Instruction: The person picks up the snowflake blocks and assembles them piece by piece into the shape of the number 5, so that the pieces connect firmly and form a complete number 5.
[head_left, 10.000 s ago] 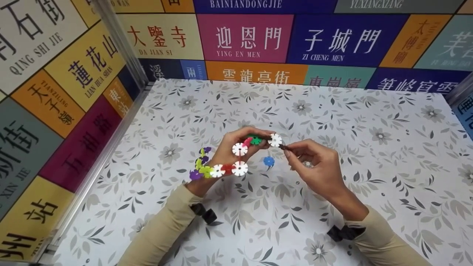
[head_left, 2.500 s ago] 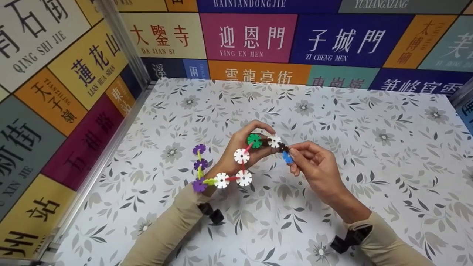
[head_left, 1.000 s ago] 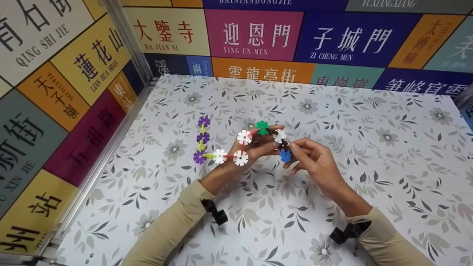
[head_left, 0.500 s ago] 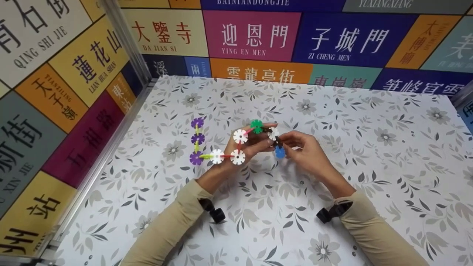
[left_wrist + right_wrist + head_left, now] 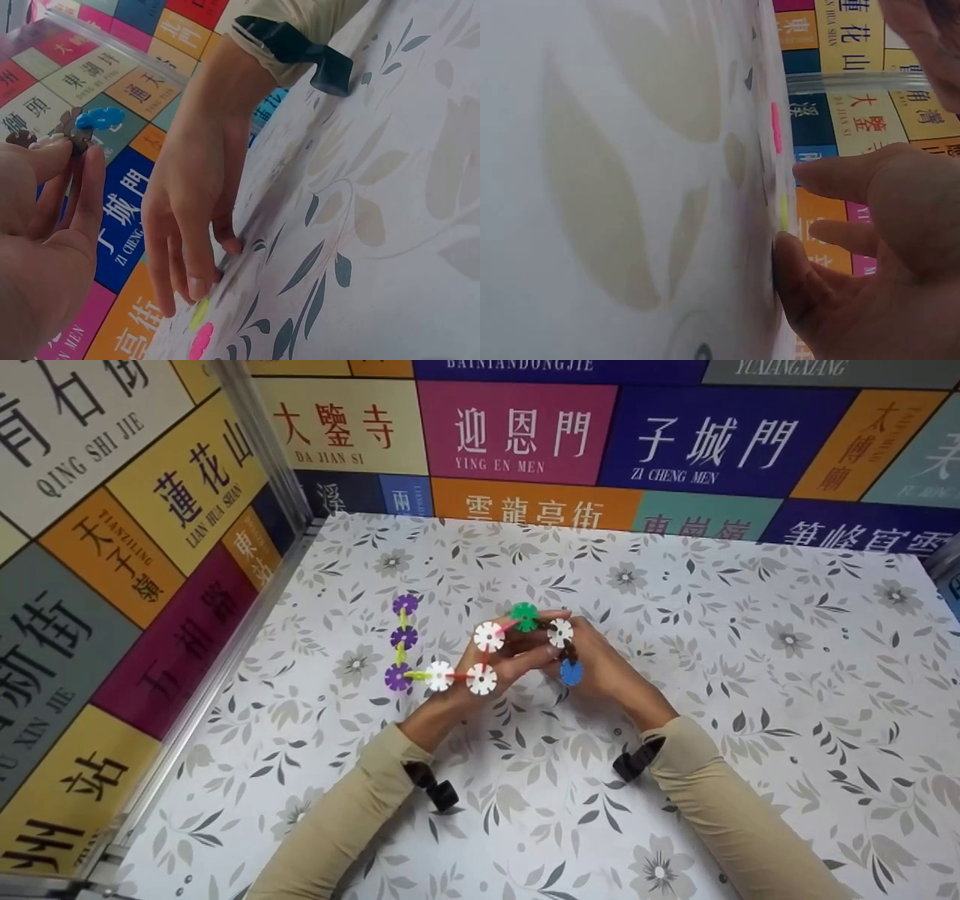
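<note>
In the head view my left hand [image 5: 517, 666] holds a chain of interlocking snowflake discs [image 5: 481, 679] up above the table. Purple, yellow-green, white, red, pink, green and brown discs make up the chain, and a blue disc [image 5: 571, 672] is at its right end. The left wrist view shows thumb and fingers pinching it near a brown disc [image 5: 77, 141]. My right hand [image 5: 604, 664] is partly behind the chain. Its fingers point down at the table, beside a loose yellow disc [image 5: 784, 212] and a pink disc [image 5: 776, 127]; no held piece shows.
A white table [image 5: 750, 660] with a grey leaf and flower print lies below. Panels with coloured street-name tiles [image 5: 517, 431] stand along its back and left. Each wrist wears a black camera mount [image 5: 442, 795].
The blue disc, loose on the table ten seconds ago, is now on the chain's end. My right hand has let go of the chain and moved left behind it, down to the table.
</note>
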A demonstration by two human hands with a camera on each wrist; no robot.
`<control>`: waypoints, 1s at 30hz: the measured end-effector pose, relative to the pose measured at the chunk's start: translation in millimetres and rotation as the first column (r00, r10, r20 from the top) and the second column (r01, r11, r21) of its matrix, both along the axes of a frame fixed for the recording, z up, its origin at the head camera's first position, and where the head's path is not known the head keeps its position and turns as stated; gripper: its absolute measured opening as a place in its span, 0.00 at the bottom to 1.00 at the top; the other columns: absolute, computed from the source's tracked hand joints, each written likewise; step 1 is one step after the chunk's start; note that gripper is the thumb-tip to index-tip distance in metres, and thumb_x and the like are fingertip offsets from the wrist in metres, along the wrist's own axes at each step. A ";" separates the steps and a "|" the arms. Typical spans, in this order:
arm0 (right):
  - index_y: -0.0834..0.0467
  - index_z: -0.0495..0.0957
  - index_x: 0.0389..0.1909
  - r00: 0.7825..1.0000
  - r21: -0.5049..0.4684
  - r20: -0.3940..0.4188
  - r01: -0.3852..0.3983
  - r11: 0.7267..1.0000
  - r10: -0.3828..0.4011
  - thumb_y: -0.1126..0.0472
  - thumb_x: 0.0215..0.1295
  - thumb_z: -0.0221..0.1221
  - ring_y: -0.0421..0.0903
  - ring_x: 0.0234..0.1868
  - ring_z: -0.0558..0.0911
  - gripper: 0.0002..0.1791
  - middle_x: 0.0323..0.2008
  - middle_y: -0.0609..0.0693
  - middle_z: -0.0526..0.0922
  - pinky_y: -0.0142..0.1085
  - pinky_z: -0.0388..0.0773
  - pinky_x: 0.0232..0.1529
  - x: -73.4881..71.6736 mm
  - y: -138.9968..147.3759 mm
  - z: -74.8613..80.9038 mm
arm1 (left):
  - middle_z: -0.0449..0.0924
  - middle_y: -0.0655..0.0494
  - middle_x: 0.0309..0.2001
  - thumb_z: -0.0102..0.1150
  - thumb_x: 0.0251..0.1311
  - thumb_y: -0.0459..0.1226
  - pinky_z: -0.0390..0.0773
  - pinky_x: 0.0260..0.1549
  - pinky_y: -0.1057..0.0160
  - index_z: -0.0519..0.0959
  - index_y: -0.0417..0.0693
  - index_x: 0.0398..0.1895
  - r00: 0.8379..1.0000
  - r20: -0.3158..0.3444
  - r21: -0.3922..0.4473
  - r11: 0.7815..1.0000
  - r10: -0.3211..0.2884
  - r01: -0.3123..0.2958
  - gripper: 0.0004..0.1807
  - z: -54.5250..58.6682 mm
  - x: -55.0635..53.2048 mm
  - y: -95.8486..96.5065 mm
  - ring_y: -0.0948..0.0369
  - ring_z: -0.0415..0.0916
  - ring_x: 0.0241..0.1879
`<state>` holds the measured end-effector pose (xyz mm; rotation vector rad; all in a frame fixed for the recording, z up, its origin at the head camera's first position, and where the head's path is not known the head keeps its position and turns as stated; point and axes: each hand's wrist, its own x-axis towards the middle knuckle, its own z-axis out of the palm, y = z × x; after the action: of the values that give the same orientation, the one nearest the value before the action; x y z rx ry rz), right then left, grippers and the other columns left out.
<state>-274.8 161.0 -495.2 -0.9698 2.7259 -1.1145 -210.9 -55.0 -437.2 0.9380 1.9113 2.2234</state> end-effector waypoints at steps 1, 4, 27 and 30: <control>0.63 0.75 0.71 1.000 0.030 0.025 0.000 1.000 -0.001 0.59 0.75 0.63 0.64 0.73 0.74 0.27 0.72 0.66 0.75 0.60 0.72 0.76 1.3 -1.3 2.8 | 0.82 0.29 0.64 0.64 0.71 0.25 0.90 0.58 0.54 0.76 0.31 0.71 1.000 0.004 -0.013 1.000 0.000 0.000 0.26 0.7 0.4 -0.2 0.55 0.89 0.57; 0.65 0.67 0.77 0.997 0.104 0.071 0.016 0.994 -0.023 0.60 0.78 0.61 0.67 0.78 0.68 0.32 0.78 0.68 0.67 0.64 0.67 0.80 11.2 -6.0 16.2 | 0.81 0.28 0.65 0.63 0.73 0.27 0.89 0.60 0.46 0.76 0.34 0.73 0.999 0.035 -0.020 0.999 -0.037 0.038 0.26 2.1 1.3 -1.0 0.60 0.88 0.56; 0.55 0.88 0.42 0.969 0.100 0.189 0.145 0.984 -0.162 0.57 0.63 0.77 0.43 0.30 0.81 0.11 0.30 0.48 0.86 0.37 0.78 0.35 34.2 12.1 20.8 | 0.82 0.33 0.62 0.60 0.74 0.25 0.86 0.65 0.45 0.72 0.33 0.75 0.987 0.098 0.036 0.992 -0.125 0.122 0.27 1.1 2.2 -0.7 0.38 0.82 0.64; 0.52 0.88 0.46 0.967 0.016 0.199 0.161 0.987 -0.161 0.59 0.65 0.76 0.43 0.34 0.86 0.11 0.34 0.46 0.89 0.34 0.82 0.38 41.9 14.2 20.1 | 0.85 0.38 0.55 0.59 0.74 0.24 0.86 0.65 0.44 0.72 0.33 0.75 0.989 0.098 0.042 0.993 -0.115 0.111 0.27 0.3 2.1 -0.4 0.51 0.86 0.59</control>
<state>-232.8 175.2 -475.1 -0.6059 2.6782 -1.1650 -208.9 -55.4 -436.8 0.8967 1.7362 2.2034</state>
